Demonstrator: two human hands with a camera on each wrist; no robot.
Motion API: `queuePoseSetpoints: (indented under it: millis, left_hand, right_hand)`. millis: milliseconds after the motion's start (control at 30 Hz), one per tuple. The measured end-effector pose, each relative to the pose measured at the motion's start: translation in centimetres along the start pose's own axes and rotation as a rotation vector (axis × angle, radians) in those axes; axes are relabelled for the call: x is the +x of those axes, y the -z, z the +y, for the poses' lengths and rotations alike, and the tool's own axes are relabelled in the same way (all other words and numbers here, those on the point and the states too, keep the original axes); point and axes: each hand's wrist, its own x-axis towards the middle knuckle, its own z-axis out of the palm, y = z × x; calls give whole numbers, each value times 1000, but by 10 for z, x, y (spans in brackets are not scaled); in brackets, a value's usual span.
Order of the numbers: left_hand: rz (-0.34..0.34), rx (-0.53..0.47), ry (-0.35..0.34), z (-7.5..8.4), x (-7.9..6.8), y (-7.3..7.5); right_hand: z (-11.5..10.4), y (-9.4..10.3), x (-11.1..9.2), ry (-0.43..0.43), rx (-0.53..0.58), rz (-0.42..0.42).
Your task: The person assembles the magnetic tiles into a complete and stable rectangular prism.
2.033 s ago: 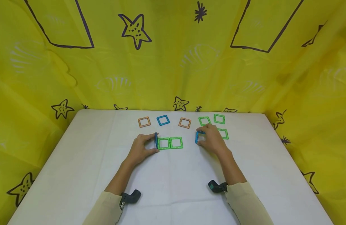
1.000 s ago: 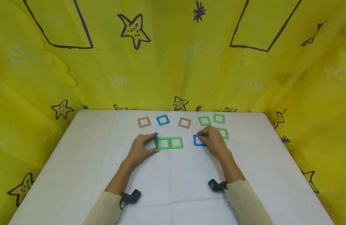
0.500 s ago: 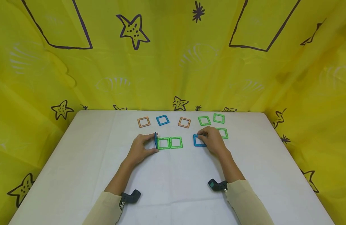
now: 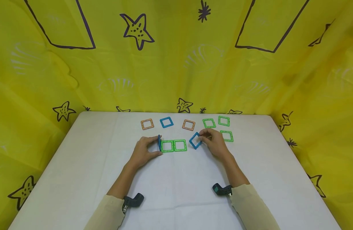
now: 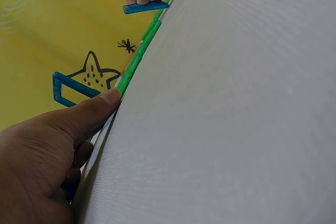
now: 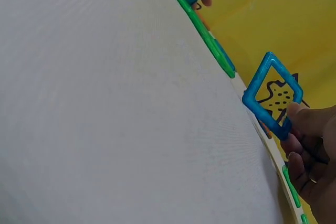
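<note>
Square frame-shaped magnetic tiles lie on the white table. My left hand (image 4: 143,149) pinches a blue tile (image 5: 79,84) standing on edge, thumb at its near end and fingertips at its far end. Two green tiles (image 4: 167,151) lie flat in a row, the left one against the foot of that standing tile. Right of the row, my right hand (image 4: 215,143) holds a second blue tile (image 6: 257,82) by one corner between thumb and fingers. In the right wrist view this tile is raised and turned like a diamond, near the free end of the green row.
Along the back lie an orange tile (image 4: 148,128), a blue tile (image 4: 168,126), another orange tile (image 4: 187,129) and two green tiles (image 4: 223,125). One more green tile (image 4: 228,141) lies just behind the right hand. A yellow patterned curtain (image 4: 165,70) hangs around the table.
The right hand has turned its blue tile from flat to a tilted diamond and brought it left toward the green row. The left hand keeps its hold on the standing tile.
</note>
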Motion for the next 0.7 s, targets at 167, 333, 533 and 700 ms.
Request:
queuePoseSetpoints:
  millis: [167, 333, 533, 700]
  left_hand:
    - [-3, 6, 2, 0, 0, 0]
    - [-2, 5, 1, 1, 0, 1]
    - [-7, 13, 9, 1, 0, 1]
    - [-9, 8, 22, 1, 0, 0]
  right_hand:
    - [1, -4, 1, 2, 55, 33]
    - [-1, -10, 0, 27, 81, 56]
    - [-11, -23, -4, 75, 99, 54]
    - [-20, -34, -7, 104, 147, 47]
